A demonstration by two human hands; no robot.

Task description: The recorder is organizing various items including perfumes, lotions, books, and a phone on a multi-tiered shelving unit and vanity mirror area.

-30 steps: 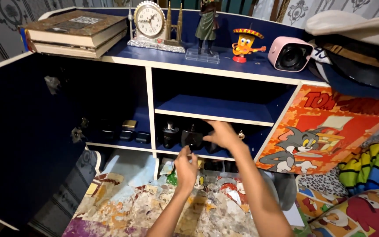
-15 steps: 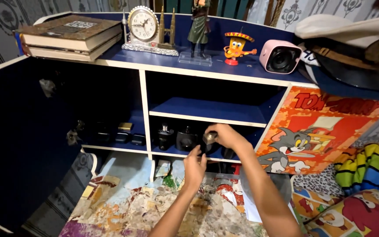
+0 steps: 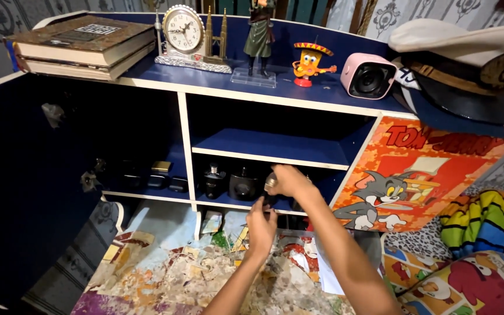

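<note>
Blue shelving (image 3: 275, 149) fills our view, with a clock (image 3: 183, 29), books (image 3: 80, 46) and a pink speaker (image 3: 371, 76) on top. At the lower shelf, beside two dark bottles (image 3: 228, 182), our right hand (image 3: 287, 181) has its fingers clamped on a small dark bottle (image 3: 270, 185); our left hand (image 3: 262, 224) reaches up just beneath it, fingers touching its base, though we cannot tell whether they grip.

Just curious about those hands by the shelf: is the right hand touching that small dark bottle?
Touching. In the head view, the right hand wraps its fingers around the top of the bottle.
</note>
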